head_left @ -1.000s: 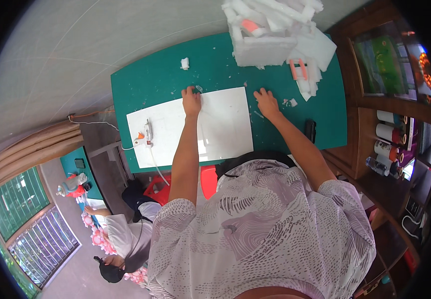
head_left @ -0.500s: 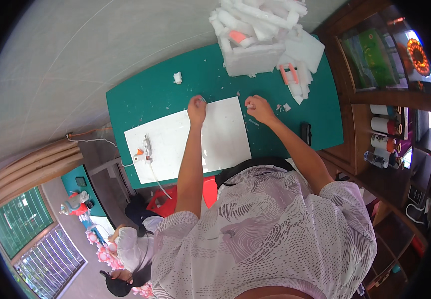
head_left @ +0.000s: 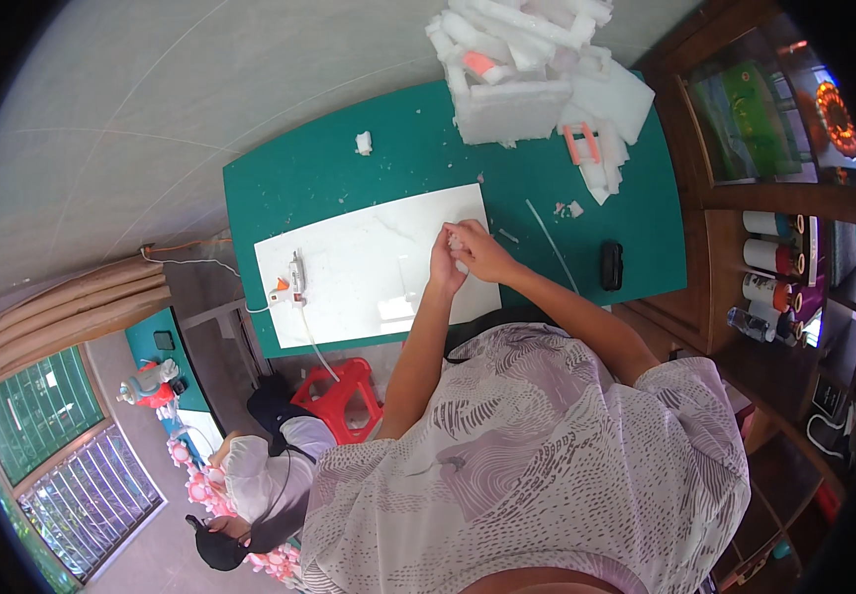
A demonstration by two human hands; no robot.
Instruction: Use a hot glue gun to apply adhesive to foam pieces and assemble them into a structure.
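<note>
Over the right part of a white board (head_left: 349, 262), my two hands meet. My left hand (head_left: 444, 265) is closed around a small white piece (head_left: 461, 264) that looks like foam. From the right, my right hand (head_left: 484, 255) bends its fingers over the same piece and presses on it. Most of the piece is hidden by the fingers. A white glue gun with an orange part (head_left: 296, 282) rests on the board's left end, its cord hanging over the front edge. To the right of my hands a long, thin, clear rod (head_left: 550, 243) lies on the green table (head_left: 408, 148).
White foam pieces (head_left: 512, 109) are heaped at the back right, with a pink frame (head_left: 581, 145) beside them. A black case (head_left: 611, 265) lies near the right edge. A red stool (head_left: 344, 401) stands below; another person (head_left: 265, 475) sits at the left. Shelves (head_left: 764, 346) stand right.
My hands, apart before, have come together: the left moved right and nearer, the right moved left and nearer. The thin rod now shows beside my right forearm. The view has shifted slightly.
</note>
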